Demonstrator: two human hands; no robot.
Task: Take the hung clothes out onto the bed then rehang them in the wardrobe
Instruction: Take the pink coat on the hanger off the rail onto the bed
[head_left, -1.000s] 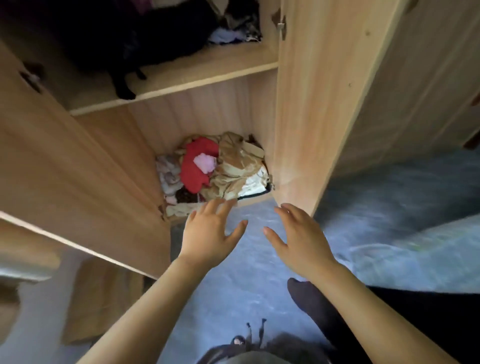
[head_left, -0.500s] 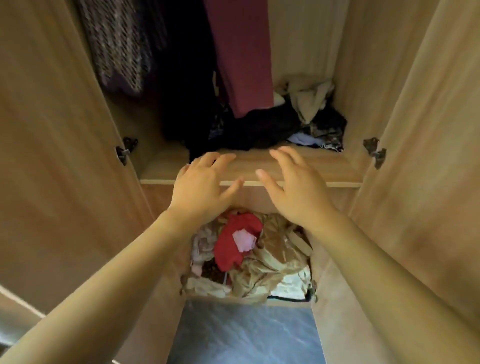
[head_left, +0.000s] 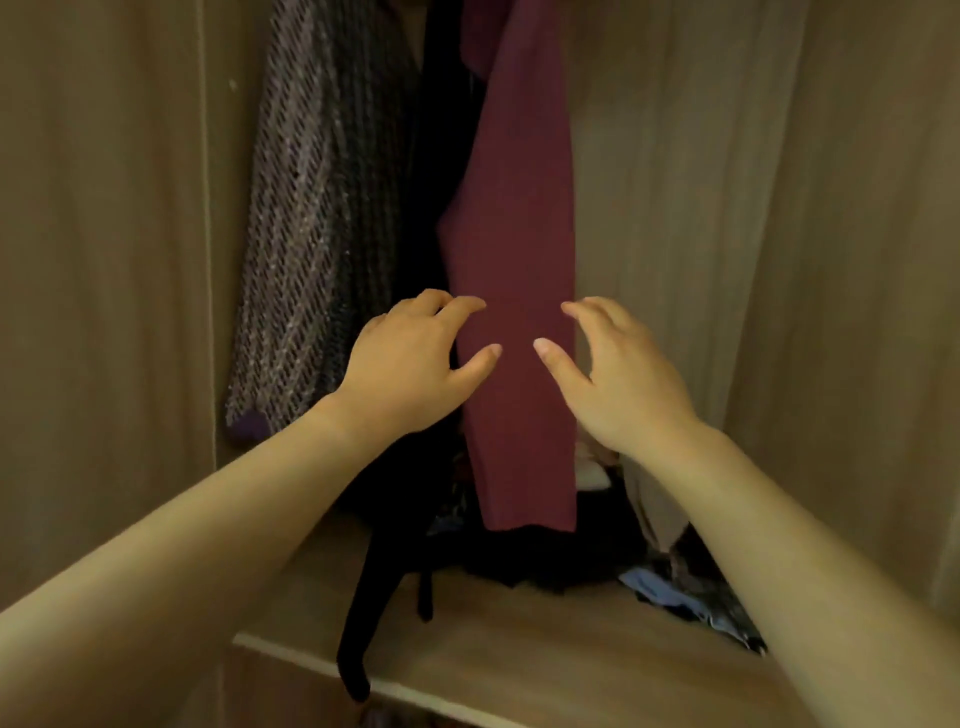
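Raised since half a second ago, both hands now sit in front of the hanging clothes instead of over the shelf edge, and the lower compartment with its heap has dropped out of view.

Left hand: open, fingers curled and spread, fingertips at the left edge of the maroon garment; whether they touch the cloth cannot be told.

Right hand: open, fingers spread, thumb pointing toward 9 o'clock, at the garment's right edge. Nothing is gripped by either hand.

Maroon garment: smooth, matte, plain-woven cloth, a long narrow panel. Long axis vertical, running from 12 o'clock down to a straight hem at about 6 o'clock of centre, just above the shelf.

Knit garment: open mesh, coarse, mauve-grey with diagonal ribbing, hanging at 10 o'clock, long axis vertical with a slight lean, solid purple cuff at its lower end.

Black garment: dark, limp, hanging between the two; one narrow end drapes over the shelf's front edge at 7 o'clock.

Shelf: pale wood-grain board, flat, light front edge.

Loose clothes: crumpled pile on the shelf at 4 o'clock, blue, white and dark pieces.

Wardrobe: same pale wood-grain panels at both sides and behind.
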